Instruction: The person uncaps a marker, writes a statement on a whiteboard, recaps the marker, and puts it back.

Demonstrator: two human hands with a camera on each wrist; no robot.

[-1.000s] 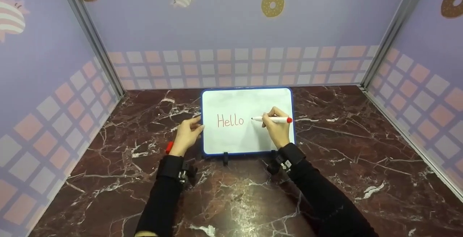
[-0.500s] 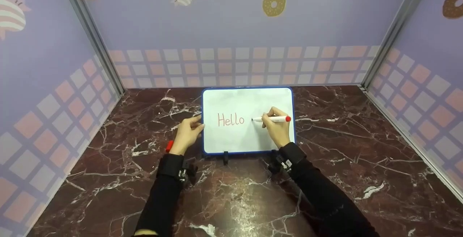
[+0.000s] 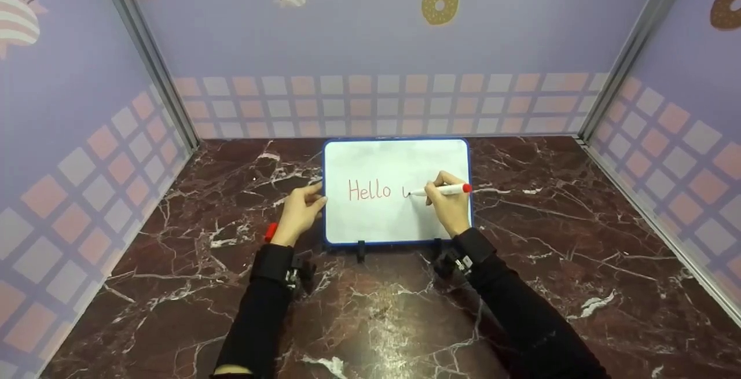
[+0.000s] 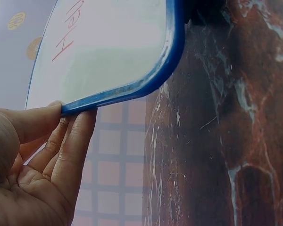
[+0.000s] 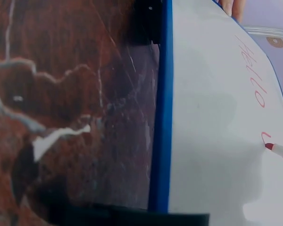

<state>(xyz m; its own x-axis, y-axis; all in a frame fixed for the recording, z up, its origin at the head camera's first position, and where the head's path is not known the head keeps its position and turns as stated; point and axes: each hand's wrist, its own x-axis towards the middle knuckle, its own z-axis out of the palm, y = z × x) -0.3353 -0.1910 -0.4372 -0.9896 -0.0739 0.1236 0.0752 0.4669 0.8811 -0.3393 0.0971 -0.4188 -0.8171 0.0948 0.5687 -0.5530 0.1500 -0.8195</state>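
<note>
A blue-framed whiteboard (image 3: 376, 223) leans back on a small black stand. Red handwriting on it reads "Hello", followed by a small fresh stroke like a "u". My right hand (image 3: 451, 205) grips a white marker (image 3: 448, 190) with a red end, its tip touching the board at that stroke. In the right wrist view the marker's red tip (image 5: 270, 146) meets the surface. My left hand (image 3: 300, 211) pinches the board's left edge; the left wrist view shows the thumb (image 4: 42, 120) on the front and fingers behind the blue frame (image 4: 118, 92).
A red marker cap (image 3: 271, 232) lies on the marbled table (image 3: 191, 286) beside my left wrist. Black stand feet (image 3: 361, 251) stick out under the board. Patterned walls (image 3: 359, 37) enclose the back and both sides.
My right hand has moved slightly right with the marker, and a short red stroke has appeared after "Hello". My left hand keeps its hold on the board's edge.
</note>
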